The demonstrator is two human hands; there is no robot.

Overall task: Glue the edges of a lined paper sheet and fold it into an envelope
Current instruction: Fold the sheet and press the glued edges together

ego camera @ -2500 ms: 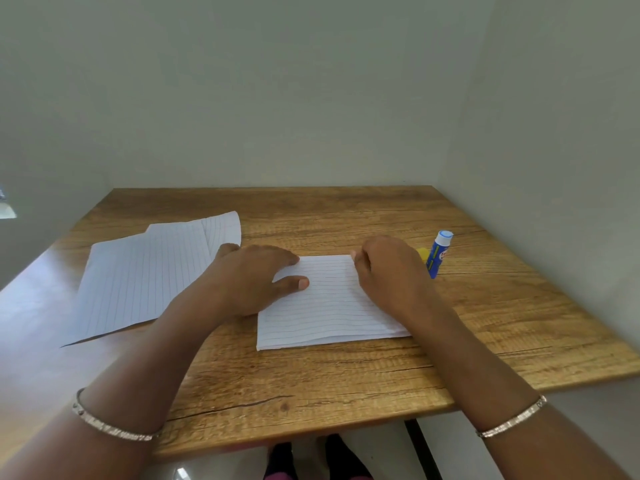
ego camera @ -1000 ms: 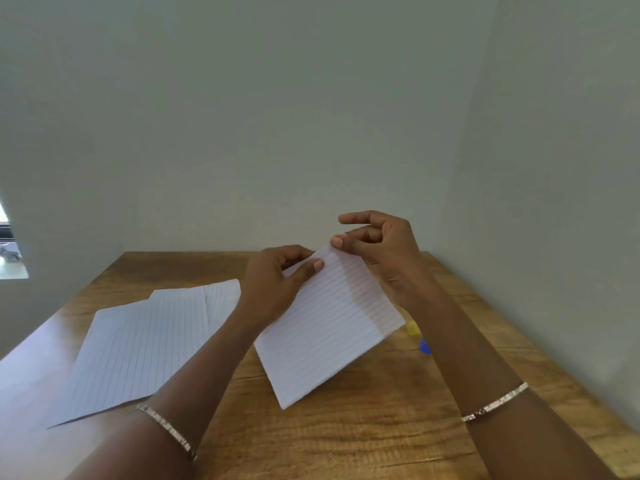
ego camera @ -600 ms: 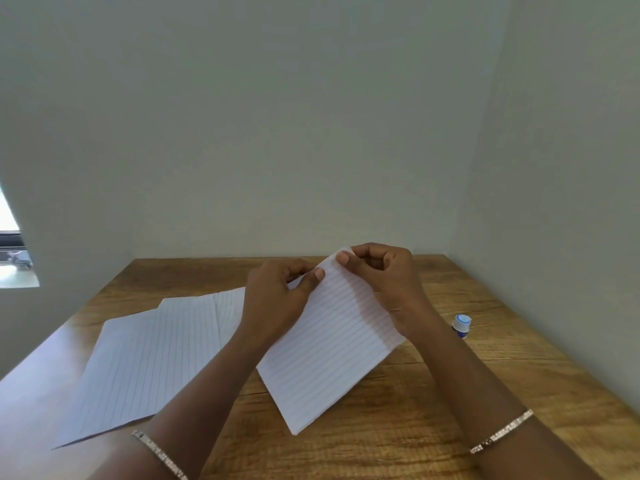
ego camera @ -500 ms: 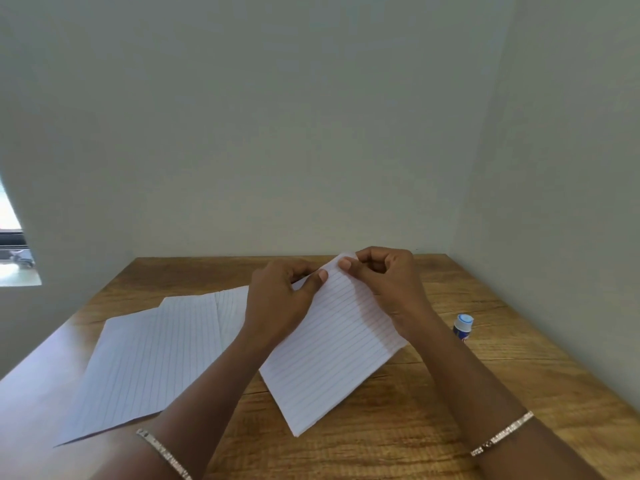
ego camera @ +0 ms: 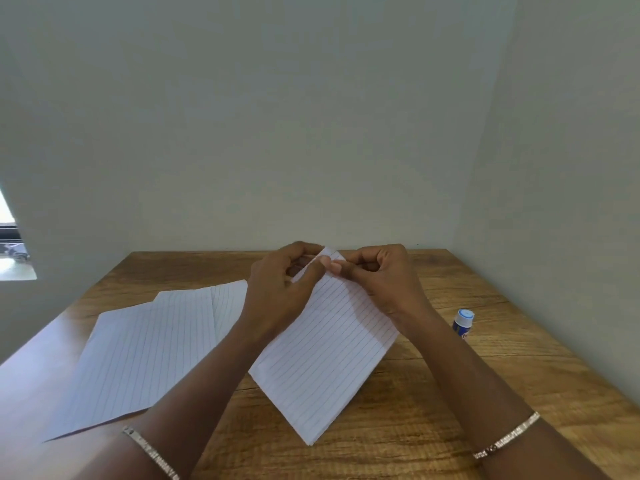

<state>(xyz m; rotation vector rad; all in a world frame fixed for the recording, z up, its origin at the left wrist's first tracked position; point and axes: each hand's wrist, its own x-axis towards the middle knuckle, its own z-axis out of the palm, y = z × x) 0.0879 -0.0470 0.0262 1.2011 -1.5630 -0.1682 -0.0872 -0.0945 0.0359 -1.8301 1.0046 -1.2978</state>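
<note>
Folded sheet now lower, thumbs closer.

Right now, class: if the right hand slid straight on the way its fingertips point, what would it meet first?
The right hand points toward the left hand; it would probably meet the folded sheet corner, then that thumb.

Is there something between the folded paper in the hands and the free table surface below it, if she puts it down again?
Nothing visible: the folded paper hangs over bare table, spare sheets and glue stick off to the sides.
</note>
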